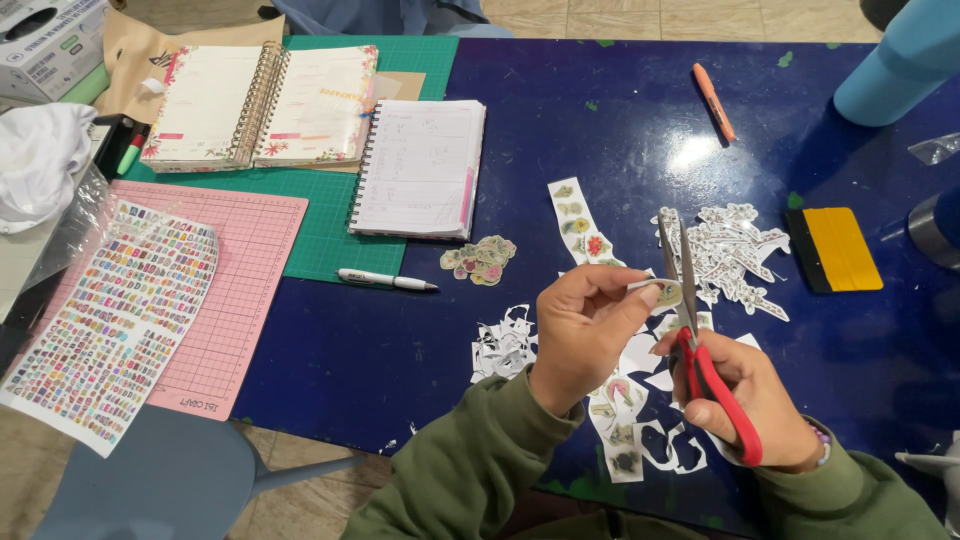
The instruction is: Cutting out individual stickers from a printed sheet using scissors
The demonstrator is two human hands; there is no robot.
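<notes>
1. The small sticker cutout [667,292] sat above the dark blue table [560,140], pinched between the thumb and fingertips of your left hand [585,335], right at the blades of the scissors [685,300].
2. Your left fingers were closed narrowly on the cutout's left edge, the rest of the hand curled.
3. Your right hand [750,400] gripped the scissors by their red handles, fingers through the loops; the blades pointed away from you and stood nearly closed beside the cutout.
4. Under your hands lay white paper scraps [505,350] and a partly cut sticker strip [578,222].
5. A pile of finished cutouts [480,260] lay to the left near a white pen [385,280], and more trimmed pieces [735,250] lay to the right.
6. Farther out were a yellow squeegee [840,250], an orange marker [713,102], a spiral notebook [420,168], an open planner [262,105], and a pink cutting mat [240,290] bearing a sticker sheet [115,320].
</notes>
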